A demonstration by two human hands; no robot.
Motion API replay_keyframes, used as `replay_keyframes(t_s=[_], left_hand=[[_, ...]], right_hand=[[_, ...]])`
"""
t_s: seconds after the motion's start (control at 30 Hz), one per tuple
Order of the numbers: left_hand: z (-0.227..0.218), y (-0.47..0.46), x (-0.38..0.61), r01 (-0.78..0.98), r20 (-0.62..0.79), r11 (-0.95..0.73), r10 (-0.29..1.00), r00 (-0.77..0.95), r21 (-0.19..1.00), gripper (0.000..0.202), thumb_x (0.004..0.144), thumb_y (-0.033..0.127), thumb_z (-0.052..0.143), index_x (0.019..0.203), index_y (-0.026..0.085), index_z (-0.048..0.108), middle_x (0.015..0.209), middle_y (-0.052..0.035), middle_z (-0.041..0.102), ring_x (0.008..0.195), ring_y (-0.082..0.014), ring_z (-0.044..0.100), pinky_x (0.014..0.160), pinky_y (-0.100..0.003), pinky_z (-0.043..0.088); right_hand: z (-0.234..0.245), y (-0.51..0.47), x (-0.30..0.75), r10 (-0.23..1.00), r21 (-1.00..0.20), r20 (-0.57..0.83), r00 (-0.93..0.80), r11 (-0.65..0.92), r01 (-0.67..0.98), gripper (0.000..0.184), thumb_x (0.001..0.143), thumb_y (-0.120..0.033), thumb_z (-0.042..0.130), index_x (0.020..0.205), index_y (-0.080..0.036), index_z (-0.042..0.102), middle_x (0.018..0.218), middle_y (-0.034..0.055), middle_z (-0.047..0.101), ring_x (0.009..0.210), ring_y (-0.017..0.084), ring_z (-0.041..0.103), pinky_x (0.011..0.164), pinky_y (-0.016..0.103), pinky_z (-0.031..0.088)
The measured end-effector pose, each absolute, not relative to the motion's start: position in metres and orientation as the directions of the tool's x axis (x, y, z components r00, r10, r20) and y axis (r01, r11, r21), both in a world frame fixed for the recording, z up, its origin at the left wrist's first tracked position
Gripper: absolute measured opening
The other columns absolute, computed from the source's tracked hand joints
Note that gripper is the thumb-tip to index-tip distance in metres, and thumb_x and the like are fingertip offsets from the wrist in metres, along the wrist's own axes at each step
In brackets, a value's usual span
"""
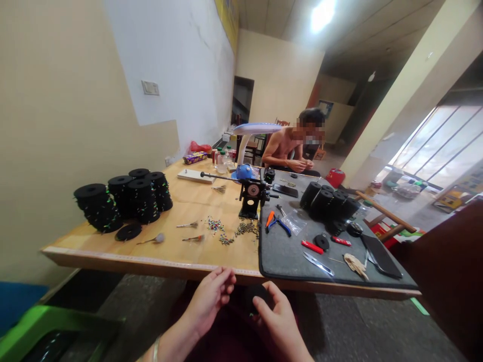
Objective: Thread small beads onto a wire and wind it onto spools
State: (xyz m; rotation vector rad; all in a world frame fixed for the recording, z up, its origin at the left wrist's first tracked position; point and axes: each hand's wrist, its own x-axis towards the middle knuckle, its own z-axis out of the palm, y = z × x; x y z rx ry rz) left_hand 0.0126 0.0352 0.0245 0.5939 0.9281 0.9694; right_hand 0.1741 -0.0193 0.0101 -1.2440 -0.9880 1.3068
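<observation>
Both my hands are below the table's front edge, over my lap. My right hand is curled around a black round spool, thumb on its front. My left hand is beside it, fingers bent and pinched together near the spool's left rim; whatever it pinches is too small to see. On the wooden table ahead stands a black winding device with a long rod.
Stacks of black spools sit at the left, more on the grey mat. Pliers, a red cutter, tweezers, a phone and small metal parts lie about. A person sits at the far end. A green seat is at bottom left.
</observation>
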Motion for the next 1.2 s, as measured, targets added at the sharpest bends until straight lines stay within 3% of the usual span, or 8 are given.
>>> replay_keyframes(t_s=[0.17, 0.37, 0.53, 0.7, 0.9, 1.0, 1.1, 1.2], left_hand=[[0.024, 0.025, 0.012, -0.381, -0.479, 0.608, 0.789, 0.385, 0.697, 0.037, 0.073, 0.05, 0.064, 0.09, 0.017, 0.064, 0.092, -0.0058, 0.065, 0.058, -0.0086, 0.054, 0.045, -0.017, 0.034], [0.025, 0.025, 0.023, -0.43, -0.387, 0.52, 0.848, 0.363, 0.738, 0.036, 0.057, 0.038, 0.082, 0.075, 0.011, 0.067, 0.062, 0.0005, 0.06, 0.042, -0.0013, 0.039, 0.04, -0.013, 0.027], [0.032, 0.029, 0.008, -0.53, -0.375, 0.485, 0.874, 0.307, 0.696, 0.036, 0.055, 0.035, 0.084, 0.074, 0.012, 0.065, 0.058, 0.003, 0.056, 0.047, -0.0037, 0.045, 0.045, -0.014, 0.033], [0.033, 0.015, -0.026, -0.482, -0.306, 0.355, 0.935, 0.181, 0.801, 0.032, 0.063, 0.038, 0.079, 0.075, 0.013, 0.063, 0.059, 0.0039, 0.054, 0.049, -0.0043, 0.043, 0.047, -0.015, 0.035], [0.023, -0.003, -0.05, -0.33, -0.23, 0.221, 0.973, 0.012, 0.918, 0.032, 0.07, 0.044, 0.071, 0.075, 0.015, 0.061, 0.06, 0.0044, 0.052, 0.05, -0.0058, 0.042, 0.047, -0.016, 0.035], [0.021, -0.006, -0.045, -0.225, -0.18, 0.176, 0.984, 0.003, 0.958, 0.032, 0.073, 0.046, 0.067, 0.073, 0.015, 0.06, 0.058, 0.0038, 0.052, 0.049, -0.0067, 0.043, 0.046, -0.017, 0.035], [0.024, -0.005, -0.031, -0.125, -0.136, 0.139, 0.99, 0.034, 0.982, 0.033, 0.074, 0.048, 0.064, 0.069, 0.015, 0.059, 0.056, 0.0028, 0.053, 0.047, -0.008, 0.044, 0.044, -0.018, 0.035], [0.03, -0.005, -0.017, -0.044, -0.084, 0.087, 0.994, 0.069, 0.995, 0.032, 0.077, 0.046, 0.06, 0.067, 0.016, 0.059, 0.057, 0.0018, 0.054, 0.048, -0.0091, 0.046, 0.045, -0.018, 0.036]], right_hand=[[0.012, -0.02, 0.175, 0.993, -0.994, -0.109, 0.046, -0.108, -0.029, 0.027, 0.073, -0.041, 0.067, 0.076, -0.018, 0.052, 0.061, -0.0049, 0.053, 0.048, 0.009, 0.046, 0.046, 0.02, 0.04], [0.009, -0.021, 0.175, 0.995, -0.995, -0.09, 0.045, -0.092, 0.041, 0.024, 0.073, -0.038, 0.067, 0.075, -0.017, 0.056, 0.065, -0.0023, 0.057, 0.055, 0.011, 0.05, 0.049, 0.02, 0.041], [0.009, -0.009, 0.193, 0.97, -0.987, -0.158, 0.187, -0.154, -0.032, 0.028, 0.069, -0.039, 0.065, 0.085, -0.015, 0.062, 0.073, 0.002, 0.062, 0.058, 0.015, 0.053, 0.047, 0.022, 0.042], [0.019, 0.024, 0.247, 0.926, -0.957, 0.002, 0.378, -0.109, 0.27, 0.024, 0.068, -0.038, 0.059, 0.073, -0.015, 0.064, 0.063, 0.0016, 0.063, 0.057, 0.017, 0.055, 0.053, 0.026, 0.042], [0.027, 0.055, 0.294, 0.903, -0.633, 0.03, 0.429, -0.315, 0.707, 0.031, 0.072, -0.043, 0.051, 0.082, -0.016, 0.064, 0.066, 0.0074, 0.066, 0.066, 0.027, 0.061, 0.062, 0.034, 0.043], [0.035, 0.055, 0.29, 0.875, -0.415, 0.131, 0.466, -0.379, 0.827, 0.04, 0.077, -0.042, 0.051, 0.103, -0.015, 0.062, 0.089, 0.0144, 0.069, 0.081, 0.031, 0.063, 0.067, 0.037, 0.044], [0.046, 0.04, 0.264, 0.838, -0.356, 0.424, 0.343, -0.195, 0.914, 0.041, 0.08, -0.039, 0.052, 0.109, -0.012, 0.061, 0.109, 0.0208, 0.063, 0.1, 0.035, 0.056, 0.081, 0.043, 0.042], [0.049, 0.014, 0.219, 0.921, -0.607, 0.359, 0.149, 0.109, 0.787, 0.028, 0.082, -0.041, 0.053, 0.088, -0.018, 0.069, 0.089, 0.0122, 0.069, 0.086, 0.028, 0.06, 0.08, 0.037, 0.044]])
